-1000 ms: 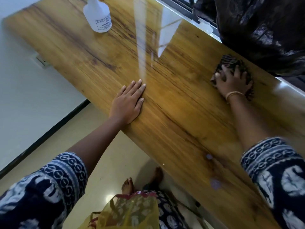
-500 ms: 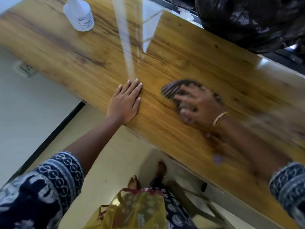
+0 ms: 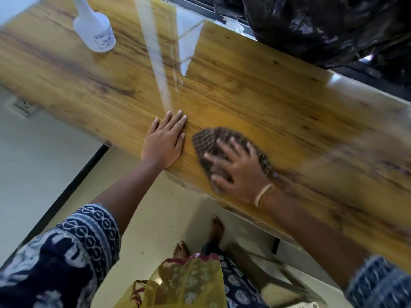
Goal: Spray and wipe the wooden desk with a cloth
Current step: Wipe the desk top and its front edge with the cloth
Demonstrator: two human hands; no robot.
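Left hand lies flat, fingers straight; right hand presses down, fingers spread.

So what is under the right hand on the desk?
A dark striped cloth lies under the right hand, pressed flat on the desk. Its far part shows beyond the fingers; the part below the palm is covered, and motion blur hides detail.

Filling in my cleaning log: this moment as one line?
right hand presses cloth on desk | left hand flat on desk | spray bottle standing apart
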